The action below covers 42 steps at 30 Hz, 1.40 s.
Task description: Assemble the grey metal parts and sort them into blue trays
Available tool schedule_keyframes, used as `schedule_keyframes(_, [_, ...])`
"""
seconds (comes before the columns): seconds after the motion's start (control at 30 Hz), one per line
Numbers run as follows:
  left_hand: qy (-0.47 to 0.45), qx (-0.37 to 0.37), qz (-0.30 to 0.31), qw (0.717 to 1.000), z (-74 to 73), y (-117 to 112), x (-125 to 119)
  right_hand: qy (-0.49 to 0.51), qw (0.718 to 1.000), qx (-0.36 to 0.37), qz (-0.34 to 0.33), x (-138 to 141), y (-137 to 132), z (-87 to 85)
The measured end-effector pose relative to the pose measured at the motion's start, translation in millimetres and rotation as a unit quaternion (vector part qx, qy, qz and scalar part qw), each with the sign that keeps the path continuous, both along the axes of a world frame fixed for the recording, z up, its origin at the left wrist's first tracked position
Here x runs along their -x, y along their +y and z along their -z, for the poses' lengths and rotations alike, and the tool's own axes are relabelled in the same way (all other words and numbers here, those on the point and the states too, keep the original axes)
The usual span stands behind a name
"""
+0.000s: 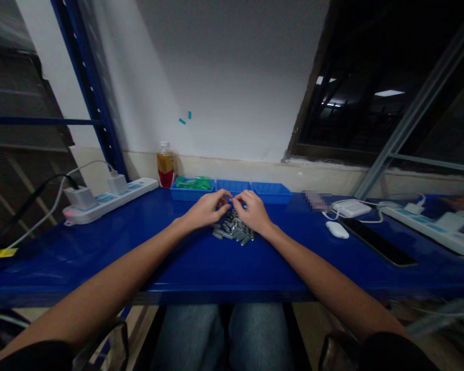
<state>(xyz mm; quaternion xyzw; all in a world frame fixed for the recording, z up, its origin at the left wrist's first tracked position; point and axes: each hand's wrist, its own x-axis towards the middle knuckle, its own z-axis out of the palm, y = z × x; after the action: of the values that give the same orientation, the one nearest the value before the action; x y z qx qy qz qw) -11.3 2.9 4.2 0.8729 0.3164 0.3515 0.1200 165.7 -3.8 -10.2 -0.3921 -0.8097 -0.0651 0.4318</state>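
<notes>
Over the middle of the blue table (139,242), my left hand (212,208) and my right hand (254,210) meet at their fingertips. Both hands are closed in a pinch; whatever small piece is between them is too small to name. Just beneath lies a heap of short, shiny, silvery cylinders (235,229), partly hidden by my fingers. Behind my hands stand three joined blue trays. Green plastic pieces (195,183) fill the left tray (185,195); the middle tray (234,186) and right tray (271,193) show bare inside walls.
A bottle of amber drink (166,165) stands behind the left tray. Power strips lie at the left (112,200) and right (429,226), with chargers and cables. On the right are a phone (379,242), a white earbud case (337,230) and a white adapter (351,207).
</notes>
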Motion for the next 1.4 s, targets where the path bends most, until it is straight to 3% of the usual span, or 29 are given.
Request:
schedule_keyframes(0.13, [0.023, -0.053, -0.012, 0.998, -0.7, -2.0, -0.7, 0.012, 1.0, -0.01, -0.006, 2.5, -0.3, 0.7])
schedule_keyframes(0.37, [0.042, -0.071, -0.079, 0.993, -4.5, -3.9, 0.3, 0.022, 0.999, -0.027, -0.02, 0.7, -4.4, -3.9])
schedule_keyframes(0.63, [0.074, -0.043, -0.052, 0.995, -3.1, -3.9, 0.1, -0.024, 0.998, -0.038, -0.049, -0.1, -5.7, -3.7])
schedule_keyframes(0.97, [0.001, -0.071, -0.024, 0.997, -1.3, -5.3, -2.6, 0.014, 0.999, -0.021, -0.04, -1.8, -0.1, -1.1])
schedule_keyframes(1.23, [0.007, -0.066, -0.086, 0.994, -3.5, -4.6, -2.0, 0.027, 0.998, -0.018, -0.053, -1.2, -0.6, 0.1])
schedule_keyframes(1.4, [0.038, -0.037, -0.065, 0.997, -0.6, -1.2, 0.4, -0.016, 0.998, -0.025, -0.057, 0.3, -2.6, 0.6])
